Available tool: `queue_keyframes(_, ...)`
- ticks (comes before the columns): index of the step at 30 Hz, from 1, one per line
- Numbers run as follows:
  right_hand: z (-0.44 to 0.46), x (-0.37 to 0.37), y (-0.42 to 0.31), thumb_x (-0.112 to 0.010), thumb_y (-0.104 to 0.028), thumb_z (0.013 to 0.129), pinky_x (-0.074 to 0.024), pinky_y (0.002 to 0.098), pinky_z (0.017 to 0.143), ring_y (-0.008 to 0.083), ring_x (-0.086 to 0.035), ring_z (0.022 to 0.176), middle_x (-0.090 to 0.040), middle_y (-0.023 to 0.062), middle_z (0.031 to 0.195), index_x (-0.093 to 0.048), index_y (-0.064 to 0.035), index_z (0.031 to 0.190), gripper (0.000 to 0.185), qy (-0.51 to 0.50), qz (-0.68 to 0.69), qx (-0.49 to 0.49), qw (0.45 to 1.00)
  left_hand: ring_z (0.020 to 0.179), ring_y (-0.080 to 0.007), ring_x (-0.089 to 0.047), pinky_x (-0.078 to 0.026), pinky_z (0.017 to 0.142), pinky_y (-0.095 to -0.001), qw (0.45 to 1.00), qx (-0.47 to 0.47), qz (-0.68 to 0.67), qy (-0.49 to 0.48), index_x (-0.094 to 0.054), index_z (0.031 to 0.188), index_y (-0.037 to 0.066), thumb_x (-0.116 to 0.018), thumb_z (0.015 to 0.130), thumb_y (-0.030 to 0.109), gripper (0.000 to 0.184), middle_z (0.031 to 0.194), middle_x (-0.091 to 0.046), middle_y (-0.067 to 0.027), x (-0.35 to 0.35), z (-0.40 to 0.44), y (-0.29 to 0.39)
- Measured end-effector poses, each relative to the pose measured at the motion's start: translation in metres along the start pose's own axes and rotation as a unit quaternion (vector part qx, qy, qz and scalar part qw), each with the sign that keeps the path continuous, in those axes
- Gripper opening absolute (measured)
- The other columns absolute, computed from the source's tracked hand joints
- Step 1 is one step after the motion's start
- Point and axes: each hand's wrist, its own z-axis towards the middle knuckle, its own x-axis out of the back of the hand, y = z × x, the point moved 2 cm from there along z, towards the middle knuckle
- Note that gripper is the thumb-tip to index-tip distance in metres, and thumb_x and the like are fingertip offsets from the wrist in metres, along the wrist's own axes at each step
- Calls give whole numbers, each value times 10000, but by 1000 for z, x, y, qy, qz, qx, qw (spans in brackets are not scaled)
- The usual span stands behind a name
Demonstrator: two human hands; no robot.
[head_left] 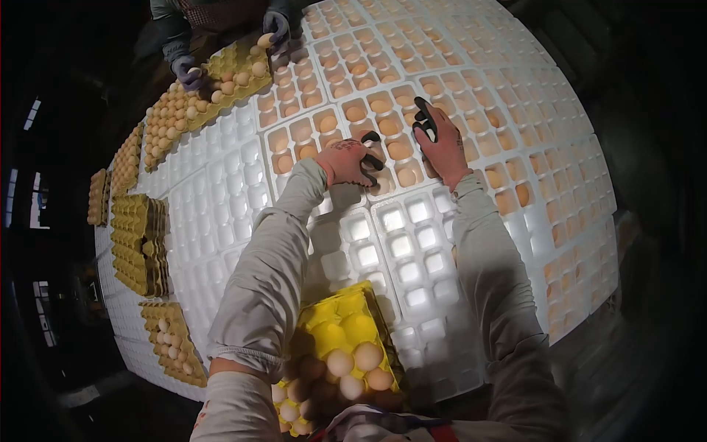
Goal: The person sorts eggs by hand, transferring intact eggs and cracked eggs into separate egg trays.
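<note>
My left hand [351, 160], in a pink glove with black fingertips, is curled over a white foam tray [331, 197]; a pale egg shows at its fingers. My right hand [439, 141], gloved alike, bends its thumb and fingers around a pale egg [430, 135] over the tray to the right. Brown eggs [400, 150] sit in the cups between my two hands. Close to my body, a yellow egg tray [340, 324] holds several eggs, partly hidden by my left sleeve.
Across the table, a co-worker's gloved hands [276, 29] hold eggs above a cardboard tray [239, 92]. Stacked cardboard trays [136, 247] stand at the left, near another tray with eggs [156, 313]. White foam trays [420, 254] with vacant cups lie before me.
</note>
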Motion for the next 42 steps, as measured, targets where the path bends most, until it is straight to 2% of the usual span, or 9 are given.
queue_keyframes(6, -35, 21, -10, -584, -107, 871, -416, 375, 959, 279, -541, 1098, -573, 149, 1184, -503, -11, 1282, 430, 132, 26, -5, 991, 890, -239, -642, -490, 859, -310, 862, 4, -405, 304, -652, 1169, 129, -648, 807, 142, 362, 1060, -652, -78, 2, -9, 48)
queue_keyframes(17, -197, 83, -176, -606, -36, 830, -456, 289, 905, 197, -580, 1082, -634, 114, 1154, -551, 22, 1253, 431, -79, 209, -172, 959, 1280, -300, -388, -224, 1102, -504, 917, -272, 157, 248, -482, 1344, 234, -618, 833, 247, 529, 1375, -463, -58, -50, -90, 102)
queue_keyframes(20, -211, 67, -218, -734, -148, 751, -465, 387, 890, 293, -576, 1017, -639, 103, 1069, -601, -44, 1167, 449, -280, 40, 120, 952, 1100, -227, -557, -388, 991, -353, 959, -64, -204, 187, -511, 1325, 199, -647, 860, 305, 496, 1091, -640, -83, -4, -183, 133)
queue_keyframes(24, -226, 36, -232, -778, -193, 647, -395, 419, 947, 299, -498, 1110, -583, 101, 1051, -572, -52, 1147, 559, -402, -196, 275, 851, 1007, -261, -563, -424, 934, -393, 988, -83, 35, 126, -506, 1324, 99, -732, 752, 236, 630, 1056, -630, -88, -47, -271, 161)
queue_keyframes(30, -235, 80, -226, -688, -94, 744, -470, 279, 914, 148, -594, 992, -627, 72, 1139, -580, 33, 1214, 499, -301, 403, -233, 832, 963, -250, -573, -422, 915, -393, 936, -56, 256, 235, -589, 1177, 66, -736, 731, 320, 534, 942, -625, -86, -128, -298, 167)
queue_keyframes(35, -260, 53, -263, -753, -161, 716, -520, 325, 747, 252, -648, 847, -636, 142, 1092, -623, -26, 1145, 468, -456, -235, 163, 843, 1033, -269, -607, -487, 904, -349, 823, 3, -427, 374, -601, 1151, 44, -703, 814, 207, 388, 1113, -642, -153, -105, -338, 159)
queue_keyframes(38, -271, 72, -244, -708, -230, 758, -511, 337, 730, 223, -649, 814, -666, 103, 1013, -600, -92, 1227, 500, -349, -38, 117, 929, 900, -170, -607, -501, 781, -282, 675, -57, -634, 372, -625, 982, 25, -673, 861, 212, 228, 970, -638, -120, -111, -340, 155)
queue_keyframes(40, -283, 97, -245, -692, -187, 774, -500, 260, 606, 100, -585, 702, -663, 29, 931, -569, -43, 1276, 537, -268, 223, -242, 906, 779, -120, -594, -491, 666, -250, 654, -20, -709, 264, -642, 876, 24, -661, 882, 264, 241, 859, -631, -82, -110, -339, 161)
queue_keyframes(42, -282, 105, -253, -687, -162, 773, -482, 255, 555, 106, -576, 666, -664, 53, 926, -565, -19, 1273, 534, -254, 389, -294, 835, 734, -155, -558, -457, 613, -313, 908, 139, -379, 109, -652, 819, 37, -672, 851, 352, 317, 803, -587, -33, -110, -338, 186)
